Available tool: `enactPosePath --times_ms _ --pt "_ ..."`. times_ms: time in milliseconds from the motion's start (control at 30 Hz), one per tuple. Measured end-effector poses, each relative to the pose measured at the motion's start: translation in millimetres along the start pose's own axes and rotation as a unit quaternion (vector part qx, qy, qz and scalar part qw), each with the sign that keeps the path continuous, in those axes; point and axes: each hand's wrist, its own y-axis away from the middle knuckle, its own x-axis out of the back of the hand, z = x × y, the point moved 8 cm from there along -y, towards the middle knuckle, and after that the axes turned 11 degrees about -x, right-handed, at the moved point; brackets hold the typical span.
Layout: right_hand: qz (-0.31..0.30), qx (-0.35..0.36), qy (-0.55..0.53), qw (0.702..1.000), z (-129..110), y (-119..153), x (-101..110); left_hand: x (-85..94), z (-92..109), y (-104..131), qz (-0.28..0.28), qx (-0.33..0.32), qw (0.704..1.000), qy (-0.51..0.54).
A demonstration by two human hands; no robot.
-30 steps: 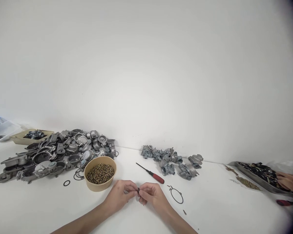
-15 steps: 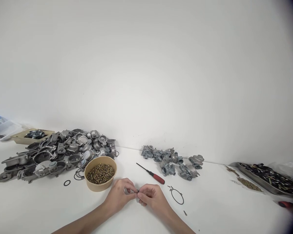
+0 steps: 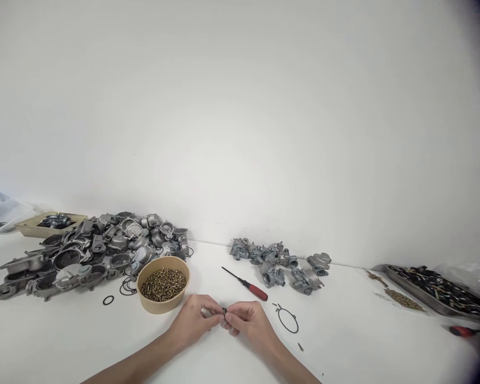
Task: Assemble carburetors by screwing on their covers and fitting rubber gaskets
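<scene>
My left hand (image 3: 196,321) and my right hand (image 3: 248,322) meet fingertip to fingertip low over the white table (image 3: 72,341). Between them they pinch a tiny dark part (image 3: 224,311), too small to identify. A tan bowl of brass screws (image 3: 164,288) stands just left of my left hand. A red-handled screwdriver (image 3: 246,285) lies just beyond my right hand. To the right of that hand a thin black O-ring (image 3: 288,320) lies flat, with a few small loose bits around it.
A big heap of grey metal covers (image 3: 88,250) fills the left, with black rings (image 3: 108,300) beside it. A smaller cluster of carburetor bodies (image 3: 278,264) sits by the wall. A metal tray of dark parts (image 3: 436,290) and a second red tool handle (image 3: 462,331) lie far right.
Another person's hand at the far-right tray has withdrawn out of view. My hands stay together on the small part, fingers shifting only slightly.
</scene>
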Motion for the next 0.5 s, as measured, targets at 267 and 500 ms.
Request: enactPosePath --times_ms 267,500 --pt "0.010 0.006 -0.003 1.000 3.2 -0.8 2.7 -4.6 -7.9 0.0 -0.011 0.034 0.998 0.047" --pt "0.008 0.009 0.000 1.000 3.6 -3.1 4.1 -6.6 -9.7 -0.6 -0.009 0.016 0.995 0.101"
